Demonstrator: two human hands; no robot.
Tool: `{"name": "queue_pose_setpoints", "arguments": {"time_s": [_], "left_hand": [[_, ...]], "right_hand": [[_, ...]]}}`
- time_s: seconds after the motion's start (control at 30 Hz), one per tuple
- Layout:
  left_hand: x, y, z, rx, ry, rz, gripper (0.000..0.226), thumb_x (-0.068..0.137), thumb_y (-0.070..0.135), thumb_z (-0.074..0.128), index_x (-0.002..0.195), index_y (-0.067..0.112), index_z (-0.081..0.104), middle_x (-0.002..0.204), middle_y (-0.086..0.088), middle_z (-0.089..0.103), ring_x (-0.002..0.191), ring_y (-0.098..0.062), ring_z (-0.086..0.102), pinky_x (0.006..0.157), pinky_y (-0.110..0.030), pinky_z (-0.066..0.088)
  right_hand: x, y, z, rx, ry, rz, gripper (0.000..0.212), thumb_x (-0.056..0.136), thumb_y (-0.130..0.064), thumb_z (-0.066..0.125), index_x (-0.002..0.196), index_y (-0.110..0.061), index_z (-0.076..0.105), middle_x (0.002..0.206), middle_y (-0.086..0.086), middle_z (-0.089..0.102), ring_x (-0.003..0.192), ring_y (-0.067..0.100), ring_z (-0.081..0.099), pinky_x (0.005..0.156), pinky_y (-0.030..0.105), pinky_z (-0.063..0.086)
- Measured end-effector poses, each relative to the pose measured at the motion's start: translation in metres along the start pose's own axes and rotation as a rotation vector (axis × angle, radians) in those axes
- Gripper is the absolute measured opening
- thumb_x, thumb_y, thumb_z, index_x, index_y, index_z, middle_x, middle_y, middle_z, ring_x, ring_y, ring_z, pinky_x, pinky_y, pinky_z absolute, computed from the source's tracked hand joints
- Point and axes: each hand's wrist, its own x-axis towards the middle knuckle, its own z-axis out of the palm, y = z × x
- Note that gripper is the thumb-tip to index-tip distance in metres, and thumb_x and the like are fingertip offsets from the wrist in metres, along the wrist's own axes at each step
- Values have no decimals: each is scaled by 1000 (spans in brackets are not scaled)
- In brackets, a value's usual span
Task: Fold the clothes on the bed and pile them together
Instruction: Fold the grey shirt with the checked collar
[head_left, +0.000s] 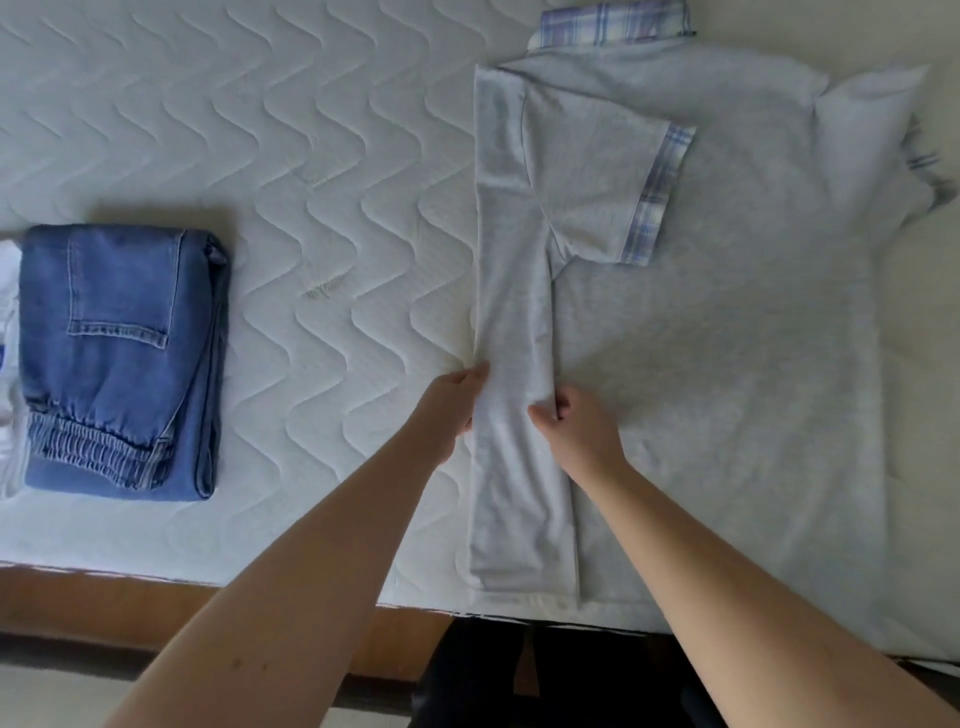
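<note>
Folding is partway done on the bed: the grey polo shirt lies flat, back up, filling the area from about twelve to four o'clock, its plaid collar at the far end. Its left side is already turned in as a long narrow panel running toward the near edge, with the plaid-cuffed left sleeve laid back across the body. The right sleeve at two o'clock is not yet folded in, and the shirt has yet to be folded across its length.

The left hand touches the outer crease of the panel near six o'clock of the shirt, fingers fairly straight and close together against the cloth. The right hand rests on the panel's inner edge, fingers curled at the cloth; whether they actually pinch it cannot be told from this angle.

At nine o'clock a pair of blue jeans sits folded, back pocket up, elastic cuffs toward the near edge. It seems to rest on or beside a white garment, mostly cut off by the picture's edge. So at least one piece is finished, one is in hand, and the shirt must then join the pile.

A faint mark shows on the quilted mattress cover, too blurred to read. No other writing or label is visible.
</note>
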Motion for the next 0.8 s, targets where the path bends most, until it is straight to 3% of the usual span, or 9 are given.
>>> {"name": "queue_pose_setpoints", "arguments": {"time_s": [0.17,0.33,0.43,0.53,0.57,0.67,0.8], "left_hand": [[-39,-58,14,1,-33,-4,36,89,34,69,117,11,68,101,-1,75,99,-18,70,94,-38,55],[-81,-109,18,41,25,-67,32,94,37,61,117,16,70,87,10,75,83,-4,69,65,-16,51],[-105,-129,18,66,-9,-167,37,96,42,57,120,16,66,93,7,73,85,-10,67,69,-22,52],[-123,-138,15,-204,-80,-348,51,95,52,54,118,8,66,109,-11,73,100,-25,70,96,-40,53],[-126,-141,11,-301,-93,-366,56,96,54,51,120,6,64,115,-13,71,106,-27,68,100,-42,51],[-129,-144,-1,-404,-169,-365,69,98,63,31,128,7,59,124,-13,67,116,-26,64,102,-39,49],[-128,-141,-10,-416,-267,-382,74,91,73,31,124,14,60,120,-7,70,113,-20,66,98,-35,48]], "right_hand": [[-34,22,12,17,-76,100,18,88,-25,63,92,-8,70,82,6,69,78,24,65,60,28,42],[-89,55,30,236,-176,257,18,85,-22,71,100,-12,71,84,3,72,72,11,64,60,15,47],[-121,66,45,455,-263,384,27,86,-24,72,110,-12,68,96,2,73,93,16,68,81,28,52],[-140,63,53,807,-262,525,14,89,-19,67,100,-11,66,78,-5,74,78,10,72,64,21,54],[-144,62,54,905,-283,554,11,90,-17,64,99,-10,66,79,-3,75,78,12,73,65,22,56],[-148,62,54,1047,-364,607,18,93,-13,58,108,-5,64,98,8,75,93,22,72,84,34,56],[-152,63,50,1152,-517,641,30,95,-11,54,124,-1,56,114,16,70,105,28,68,87,40,56]]}}
